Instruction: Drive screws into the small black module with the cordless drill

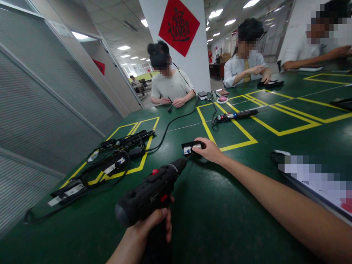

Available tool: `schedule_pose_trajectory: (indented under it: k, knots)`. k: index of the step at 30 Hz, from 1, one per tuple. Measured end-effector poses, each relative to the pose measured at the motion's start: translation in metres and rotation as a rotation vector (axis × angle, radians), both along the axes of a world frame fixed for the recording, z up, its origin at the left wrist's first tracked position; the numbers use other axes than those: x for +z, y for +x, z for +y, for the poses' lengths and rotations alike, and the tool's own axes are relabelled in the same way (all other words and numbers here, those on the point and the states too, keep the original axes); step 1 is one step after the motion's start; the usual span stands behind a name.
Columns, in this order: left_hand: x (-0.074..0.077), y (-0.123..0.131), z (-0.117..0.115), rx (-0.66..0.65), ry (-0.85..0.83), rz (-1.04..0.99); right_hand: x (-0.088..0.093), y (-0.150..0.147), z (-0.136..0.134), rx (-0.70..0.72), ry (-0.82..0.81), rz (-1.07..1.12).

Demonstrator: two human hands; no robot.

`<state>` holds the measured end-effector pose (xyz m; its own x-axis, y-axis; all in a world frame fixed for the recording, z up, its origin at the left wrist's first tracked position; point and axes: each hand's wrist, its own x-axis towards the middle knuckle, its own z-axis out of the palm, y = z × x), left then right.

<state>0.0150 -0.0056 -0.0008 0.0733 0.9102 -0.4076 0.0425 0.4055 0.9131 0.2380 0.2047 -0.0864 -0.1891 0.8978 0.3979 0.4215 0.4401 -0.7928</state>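
Observation:
My left hand (150, 229) is wrapped round the handle of a black cordless drill (151, 190) with red switches. The drill points away and to the right. Its thin bit ends close to the near edge of a small black plastic part (189, 146); I cannot tell whether they touch. White and blue patches show on that part. My right hand (207, 148) reaches in from the right, with thumb and fingers closed on the part's right end. The part is low over the green table, and the fingers hide some of it.
Black cables and devices (121, 154) with white labels lie at left across yellow tape. An electric screwdriver (236, 115) rests beyond the part. A pink-topped round object (222, 99) sits farther back. A partly blurred tray-like object (310, 179) stands right. Several people sit around the table (233, 220).

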Motion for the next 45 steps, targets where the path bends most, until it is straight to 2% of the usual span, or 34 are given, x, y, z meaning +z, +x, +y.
schedule_pose_trajectory:
  k: [24,45]
  knots:
    - [0.0020,-0.0002,0.0012,-0.026,-0.014,-0.006,0.0008,0.0005,-0.0004,0.000,-0.009,-0.007]
    - [0.0013,0.0015,0.0007,0.028,-0.008,0.081,0.0031,0.0013,-0.0016,0.011,-0.024,-0.012]
